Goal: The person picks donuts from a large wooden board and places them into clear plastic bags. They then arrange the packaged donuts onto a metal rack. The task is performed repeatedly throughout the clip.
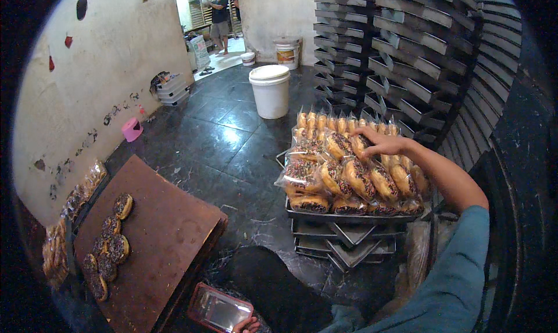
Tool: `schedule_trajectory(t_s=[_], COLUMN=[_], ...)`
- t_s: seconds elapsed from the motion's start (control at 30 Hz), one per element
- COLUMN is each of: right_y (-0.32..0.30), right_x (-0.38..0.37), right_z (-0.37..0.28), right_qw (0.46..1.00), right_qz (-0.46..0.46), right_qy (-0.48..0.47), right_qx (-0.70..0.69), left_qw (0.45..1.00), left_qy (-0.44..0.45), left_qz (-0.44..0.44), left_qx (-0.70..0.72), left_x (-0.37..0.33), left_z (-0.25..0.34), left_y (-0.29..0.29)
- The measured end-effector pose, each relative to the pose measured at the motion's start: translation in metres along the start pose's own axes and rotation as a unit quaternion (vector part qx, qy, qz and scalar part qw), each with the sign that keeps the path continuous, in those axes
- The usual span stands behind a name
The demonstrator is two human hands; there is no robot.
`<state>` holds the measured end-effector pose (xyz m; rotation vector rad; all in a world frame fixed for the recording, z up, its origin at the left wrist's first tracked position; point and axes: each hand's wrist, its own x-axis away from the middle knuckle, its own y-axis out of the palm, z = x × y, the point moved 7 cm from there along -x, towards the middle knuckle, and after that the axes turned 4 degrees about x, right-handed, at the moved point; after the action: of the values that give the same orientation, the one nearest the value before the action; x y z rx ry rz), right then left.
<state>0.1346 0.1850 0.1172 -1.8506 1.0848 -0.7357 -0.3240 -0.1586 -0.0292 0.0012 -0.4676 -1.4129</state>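
Doughnuts: bagged doughnuts [349, 170] stand packed on edge in rows on a tray [349, 218], which tops a stack of empty trays [349, 243] on the dark floor [226, 135].
Fingers: those of the right hand [381, 141] are bent and drawn together over a bag in a back row, seemingly pinching its top; the tips sink among the plastic, so the exact grip cannot be told.
Left hand: only fingertips of the left hand [249, 326] show at the bottom edge, touching a shiny clear packet [220, 307]; whether they clasp it cannot be told.
Board: unwrapped chocolate-sprinkled doughnuts [110, 246] lie in a loose line on a brown board [157, 240], near its left edge.
Risk, rows: the bags lean on one another, so pulling one out could well tip its neighbours forward off the tray's front lip.
Risk, stack: the trays below sit skewed, not squared; a hard tug might shift the load.
Risk, board: bare doughnuts so close to the edge could slide off if the board is knocked.
Hidden: the left forearm and palm are cut off; more bagged goods [70, 216] along the wall blur into the dark rim.
Background: a white bucket [270, 90], a tall rack of trays [407, 48] and a person in the far doorway [220, 13], too small to make out.
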Motion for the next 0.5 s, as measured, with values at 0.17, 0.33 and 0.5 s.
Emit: schedule_trajectory(t_s=[0.17, 0.33, 0.5], right_y=[0.014, -0.030, 0.017], right_x=[0.006, -0.011, -0.040], right_z=[-0.003, -0.068, -0.277], right_qw=[0.998, 0.995, 0.963], right_qz=[-0.061, 0.054, 0.002], right_qy=[0.014, -0.039, -0.263], right_qx=[-0.003, 0.079, 0.055], left_qw=[1.000, 0.999, 0.997], left_qy=[-0.008, 0.014, 0.020], left_qz=[0.013, 0.028, 0.077], left_qx=[-0.001, 0.014, -0.006], left_x=[0.000, 0.003, 0.023], left_z=[-0.002, -0.005, -0.023], left_y=[-0.007, -0.030, -0.073])
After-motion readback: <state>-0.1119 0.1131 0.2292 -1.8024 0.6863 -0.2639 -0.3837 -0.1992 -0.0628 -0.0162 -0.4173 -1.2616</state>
